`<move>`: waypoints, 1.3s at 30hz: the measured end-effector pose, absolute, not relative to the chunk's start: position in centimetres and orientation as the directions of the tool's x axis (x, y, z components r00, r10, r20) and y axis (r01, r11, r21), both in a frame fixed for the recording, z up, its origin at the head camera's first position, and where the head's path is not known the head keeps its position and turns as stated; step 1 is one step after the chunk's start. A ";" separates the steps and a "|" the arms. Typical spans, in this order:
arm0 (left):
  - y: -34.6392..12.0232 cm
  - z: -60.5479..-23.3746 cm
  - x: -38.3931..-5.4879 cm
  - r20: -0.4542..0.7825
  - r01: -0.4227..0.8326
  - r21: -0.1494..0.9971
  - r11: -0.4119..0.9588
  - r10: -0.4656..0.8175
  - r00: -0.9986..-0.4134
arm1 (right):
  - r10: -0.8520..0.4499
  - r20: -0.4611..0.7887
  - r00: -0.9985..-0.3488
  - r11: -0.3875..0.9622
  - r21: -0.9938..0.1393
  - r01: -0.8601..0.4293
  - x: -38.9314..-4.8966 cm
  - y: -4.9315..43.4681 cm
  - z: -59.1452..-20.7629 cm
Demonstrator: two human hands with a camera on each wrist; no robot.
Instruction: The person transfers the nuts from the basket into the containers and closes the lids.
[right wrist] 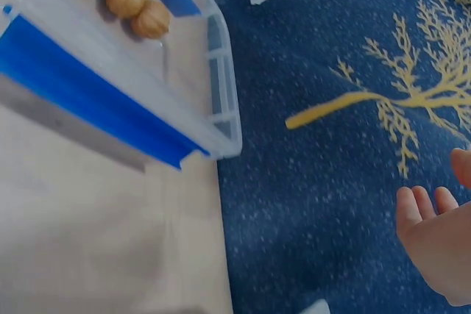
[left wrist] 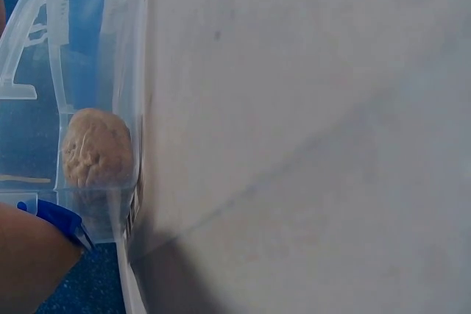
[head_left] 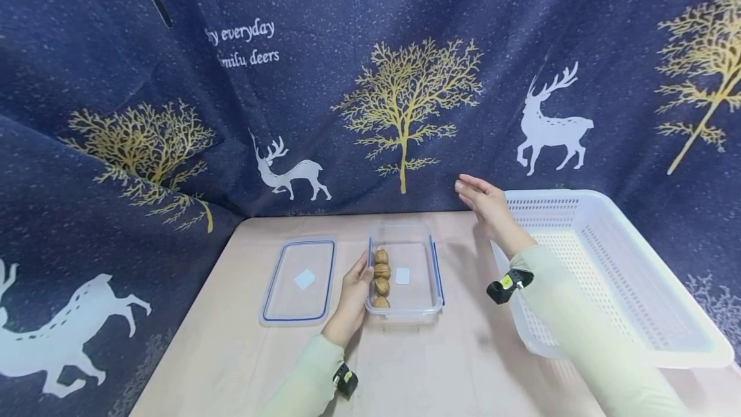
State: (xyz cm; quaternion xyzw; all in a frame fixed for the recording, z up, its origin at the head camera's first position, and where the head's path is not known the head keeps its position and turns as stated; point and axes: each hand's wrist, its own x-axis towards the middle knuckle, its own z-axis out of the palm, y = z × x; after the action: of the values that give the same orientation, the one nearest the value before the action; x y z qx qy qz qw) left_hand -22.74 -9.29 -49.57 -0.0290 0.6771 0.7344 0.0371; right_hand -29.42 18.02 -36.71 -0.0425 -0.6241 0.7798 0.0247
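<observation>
A clear plastic food container [head_left: 417, 304] with blue side clips stands on the table. Several walnuts [head_left: 382, 270] lie in a row along its left inner wall, and a walnut [left wrist: 97, 148] shows through the plastic in the left wrist view. My left hand [head_left: 350, 288] holds the container's left side at the rim, the contact partly hidden. My right hand [head_left: 485, 201] is raised near the basket's far left corner, fingers extended and nothing in it. The right wrist view also shows this hand [right wrist: 441, 244], apart from the container.
A clear lid [head_left: 298, 318] with a blue seal lies flat on the table left of the container. At the right stands a large white perforated basket [head_left: 631, 237]. A dark blue cloth [head_left: 370, 198] with deer and trees hangs behind the table.
</observation>
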 end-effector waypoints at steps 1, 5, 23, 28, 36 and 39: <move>-9.3 -49.6 -22.8 -0.096 -0.097 0.992 -0.079 0.014 -0.995 | 0.086 -0.027 -0.996 -0.222 -0.975 0.008 -29.3 18.4 -36.6; -9.2 -49.1 -22.5 -0.099 -0.100 0.992 -0.079 0.021 -0.995 | 0.076 0.003 -0.997 -0.219 -0.975 -0.020 -28.8 20.1 -36.5; -9.2 -49.4 -22.6 -0.089 -0.091 0.992 -0.082 0.026 -0.996 | 0.094 0.049 -0.994 -0.401 -0.912 -0.083 -28.1 26.2 -38.4; -9.2 -49.6 -22.7 -0.081 -0.083 0.993 -0.088 0.025 -0.996 | 0.104 0.046 -0.994 -0.454 -0.887 -0.089 -28.0 27.5 -39.4; -9.2 -47.2 -21.5 -0.100 -0.104 0.990 -0.090 0.050 -0.994 | 0.148 0.028 -0.989 -0.408 -0.909 -0.087 -28.2 29.3 -41.2; -9.2 -46.6 -21.2 -0.099 -0.102 0.992 -0.079 0.050 -0.994 | 0.170 -0.007 -0.985 -0.382 -0.922 -0.059 -28.3 29.8 -41.8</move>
State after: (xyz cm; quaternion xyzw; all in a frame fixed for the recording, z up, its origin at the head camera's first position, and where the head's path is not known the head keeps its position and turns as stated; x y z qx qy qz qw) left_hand -21.23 -9.16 -46.64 -0.0193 0.6768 0.7341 0.0520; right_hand -28.26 29.83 -41.83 -0.0503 -0.5514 0.8298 0.0690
